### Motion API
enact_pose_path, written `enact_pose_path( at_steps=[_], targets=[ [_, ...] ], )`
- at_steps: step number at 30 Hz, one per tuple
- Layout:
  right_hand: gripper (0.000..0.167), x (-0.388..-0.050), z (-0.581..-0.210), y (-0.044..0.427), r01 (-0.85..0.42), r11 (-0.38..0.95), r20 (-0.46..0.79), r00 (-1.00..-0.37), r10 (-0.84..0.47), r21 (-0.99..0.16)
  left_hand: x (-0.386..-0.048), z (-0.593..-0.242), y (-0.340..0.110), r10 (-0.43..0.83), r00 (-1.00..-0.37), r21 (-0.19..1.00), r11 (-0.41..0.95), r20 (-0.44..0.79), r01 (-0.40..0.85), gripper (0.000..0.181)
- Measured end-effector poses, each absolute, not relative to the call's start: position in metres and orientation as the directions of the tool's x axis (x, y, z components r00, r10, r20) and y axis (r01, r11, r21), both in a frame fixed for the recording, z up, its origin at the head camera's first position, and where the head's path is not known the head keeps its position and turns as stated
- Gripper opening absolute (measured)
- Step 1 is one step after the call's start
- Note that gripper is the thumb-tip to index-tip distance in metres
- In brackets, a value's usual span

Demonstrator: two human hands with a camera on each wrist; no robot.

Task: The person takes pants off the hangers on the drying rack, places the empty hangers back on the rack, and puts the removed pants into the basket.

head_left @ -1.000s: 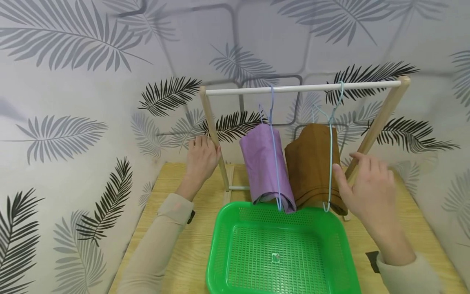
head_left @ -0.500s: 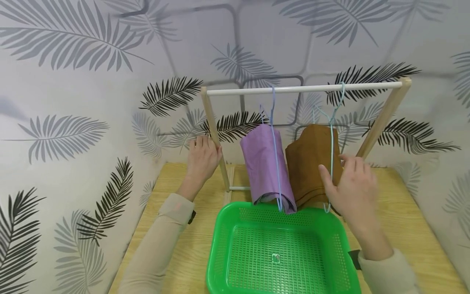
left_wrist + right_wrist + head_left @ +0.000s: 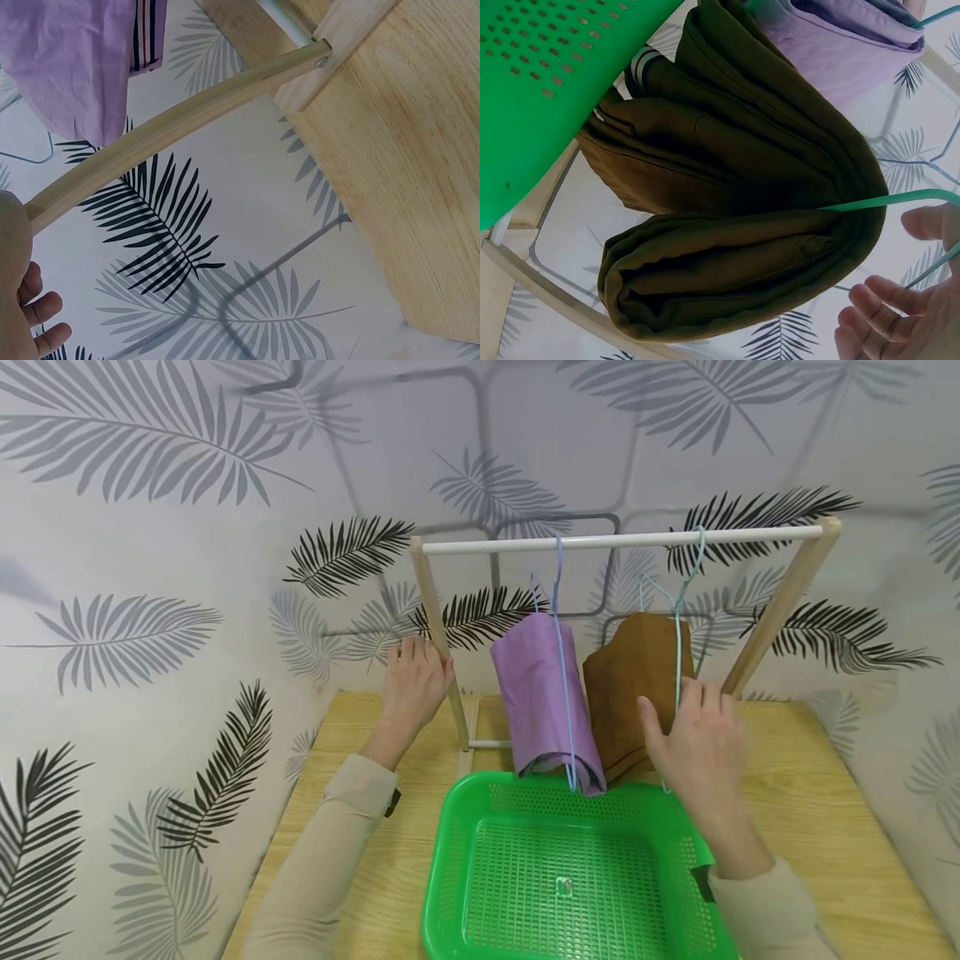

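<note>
In the head view my left hand (image 3: 412, 689) is at the left wooden post (image 3: 429, 597) of a rack, thumb on one side and fingers on the other; in the left wrist view the post (image 3: 180, 120) runs into the hand (image 3: 13, 292). My right hand (image 3: 699, 752) is beside a folded brown garment (image 3: 626, 681) on a teal hanger (image 3: 678, 652), thumb apart and fingers relaxed. The right wrist view shows the hanger wire (image 3: 900, 198) passing between thumb and fingers of the hand (image 3: 930, 315). A purple garment (image 3: 536, 693) hangs left of the brown one.
A green basket (image 3: 442, 860) stands on the wooden table (image 3: 375, 877) in front of the rack. The white bar (image 3: 487, 547) spans the top, and the right post (image 3: 783, 602) leans outward. A patterned wall covering (image 3: 225, 568) surrounds the back and sides.
My right hand has moved left, from near the right post to the brown garment's lower right side and its hanger. The left hand has stayed at the left post.
</note>
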State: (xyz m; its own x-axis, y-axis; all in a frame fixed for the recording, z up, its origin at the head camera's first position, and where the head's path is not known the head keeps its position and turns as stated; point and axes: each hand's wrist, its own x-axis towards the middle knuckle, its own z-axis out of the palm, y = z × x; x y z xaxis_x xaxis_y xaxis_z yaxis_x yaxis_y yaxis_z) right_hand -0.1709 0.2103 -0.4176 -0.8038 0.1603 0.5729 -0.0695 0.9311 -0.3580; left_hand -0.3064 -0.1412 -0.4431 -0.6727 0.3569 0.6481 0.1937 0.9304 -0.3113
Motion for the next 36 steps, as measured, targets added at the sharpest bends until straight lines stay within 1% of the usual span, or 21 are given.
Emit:
enact_pose_path(
  at_steps=[5,9,13,21,26,31,36],
  targets=[
    [0.048,-0.174,-0.419,0.21,-0.068,0.932,0.567,-0.809,0.157,-0.356,-0.307,-0.444,-0.142,0.357,-0.667,-0.306,0.931,0.654,0.199,0.036],
    [0.04,-0.174,-0.419,0.212,-0.076,0.937,0.594,-0.79,0.153,-0.341,-0.308,-0.444,-0.142,0.36,-0.652,-0.306,0.93,0.667,0.201,0.037],
    [0.036,-0.173,-0.419,0.218,-0.078,0.945,0.631,-0.762,0.149,-0.317,-0.309,-0.444,-0.142,0.369,-0.637,-0.312,0.927,0.676,0.206,0.037],
    [0.039,-0.169,-0.423,0.232,-0.081,0.948,0.69,-0.705,0.163,-0.307,-0.308,-0.443,-0.142,0.366,-0.667,-0.314,0.927,0.648,0.204,0.038],
    [0.043,-0.168,-0.427,0.238,-0.084,0.952,0.745,-0.644,0.172,-0.293,-0.308,-0.443,-0.142,0.364,-0.66,-0.313,0.928,0.657,0.201,0.037],
    [0.041,-0.17,-0.431,0.244,-0.125,0.952,0.796,-0.584,0.157,-0.279,-0.308,-0.444,-0.142,0.362,-0.666,-0.308,0.929,0.652,0.203,0.037],
    [0.037,-0.174,-0.434,0.249,-0.164,0.952,0.822,-0.555,0.129,-0.26,-0.306,-0.442,-0.142,0.358,-0.68,-0.296,0.931,0.64,0.212,0.037]
  ],
)
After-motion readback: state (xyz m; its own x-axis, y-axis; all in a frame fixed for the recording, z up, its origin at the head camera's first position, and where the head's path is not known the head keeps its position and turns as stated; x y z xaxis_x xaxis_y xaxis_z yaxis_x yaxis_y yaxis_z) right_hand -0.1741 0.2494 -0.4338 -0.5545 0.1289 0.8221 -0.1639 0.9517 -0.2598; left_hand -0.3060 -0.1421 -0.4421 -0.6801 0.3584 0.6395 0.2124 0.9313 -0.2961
